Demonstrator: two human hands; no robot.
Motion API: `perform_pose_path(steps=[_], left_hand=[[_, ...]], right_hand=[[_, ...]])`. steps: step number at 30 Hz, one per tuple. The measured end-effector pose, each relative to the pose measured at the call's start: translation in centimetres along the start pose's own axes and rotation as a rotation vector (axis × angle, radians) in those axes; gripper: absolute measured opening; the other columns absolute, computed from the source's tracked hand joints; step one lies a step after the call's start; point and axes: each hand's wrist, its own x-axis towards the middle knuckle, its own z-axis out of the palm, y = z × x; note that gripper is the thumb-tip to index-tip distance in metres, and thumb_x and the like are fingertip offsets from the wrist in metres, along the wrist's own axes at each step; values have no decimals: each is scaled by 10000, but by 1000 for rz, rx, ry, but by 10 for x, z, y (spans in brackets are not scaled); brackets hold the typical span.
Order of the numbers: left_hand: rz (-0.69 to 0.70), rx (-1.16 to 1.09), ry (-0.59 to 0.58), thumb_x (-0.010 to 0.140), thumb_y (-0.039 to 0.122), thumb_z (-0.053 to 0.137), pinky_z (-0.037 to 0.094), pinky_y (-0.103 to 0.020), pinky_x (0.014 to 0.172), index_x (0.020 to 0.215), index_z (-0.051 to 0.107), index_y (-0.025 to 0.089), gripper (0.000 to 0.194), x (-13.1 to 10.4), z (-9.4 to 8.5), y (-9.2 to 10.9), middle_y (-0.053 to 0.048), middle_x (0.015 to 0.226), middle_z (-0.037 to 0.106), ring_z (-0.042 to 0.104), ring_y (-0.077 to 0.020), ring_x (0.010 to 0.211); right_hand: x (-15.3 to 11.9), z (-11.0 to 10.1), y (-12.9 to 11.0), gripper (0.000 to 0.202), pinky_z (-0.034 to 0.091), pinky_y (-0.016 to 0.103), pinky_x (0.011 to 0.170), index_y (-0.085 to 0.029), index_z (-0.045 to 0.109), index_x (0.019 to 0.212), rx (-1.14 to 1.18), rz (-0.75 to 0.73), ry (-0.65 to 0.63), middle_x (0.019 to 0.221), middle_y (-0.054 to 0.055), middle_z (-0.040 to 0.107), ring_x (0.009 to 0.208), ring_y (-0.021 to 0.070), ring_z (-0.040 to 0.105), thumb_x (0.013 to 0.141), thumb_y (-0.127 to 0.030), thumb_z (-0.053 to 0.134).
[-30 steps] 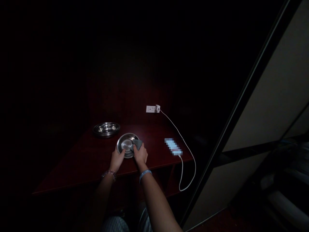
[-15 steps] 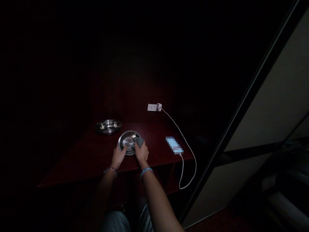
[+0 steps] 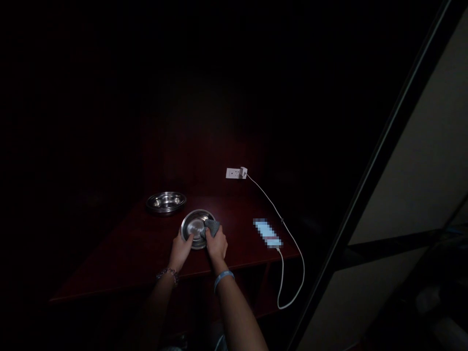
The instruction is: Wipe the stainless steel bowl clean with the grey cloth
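You have 1 white socket plate (image 3: 232, 173) on the dark red far wall (image 3: 197, 156), with 1 white charger (image 3: 243, 172) fitted at its right end. Trace 1 white cable (image 3: 303, 268) looping below the red table (image 3: 120, 258) to 1 pixelated phone (image 3: 268, 234) lying on its right side. On your right stands 1 pale panel (image 3: 405, 190), dark-framed.

Place: looks like a dark room at home | red tabletop (image 3: 139, 256) | shiny dishes (image 3: 166, 203) on it | phone (image 3: 267, 233) on white cord (image 3: 303, 270) | wall socket (image 3: 231, 173)
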Motion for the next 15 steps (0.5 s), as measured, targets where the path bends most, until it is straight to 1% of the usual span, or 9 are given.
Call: perform_pose_path(steps=[5,10,15], left_hand=[[3,16,9,795,260,571,523,-322,903,1156,613,133,384,0,1,1,-131,1050,747,706,-231,988],[1,41,-1,803,247,562,521,-319,900,1187,598,120,406,-1,1,3,-141,1069,740,703,-232,994],[6,29,6,811,226,556,509,-310,922,1194,596,124,399,-4,-1,10,-136,1086,736,696,-221,1012]], right_hand=[[1,-1,-2,438,500,339,849,-176,545,1245,-18,0,-6,1118,140,707,1009,268,694,939,-478,462],[1,-2,-3,442,498,344,849,-166,541,1240,-46,4,-16,1106,146,708,1018,277,690,944,-481,447],[0,-3,-4,450,498,341,842,-170,524,1249,-59,-6,-9,1119,142,703,1016,271,689,947,-493,439]])
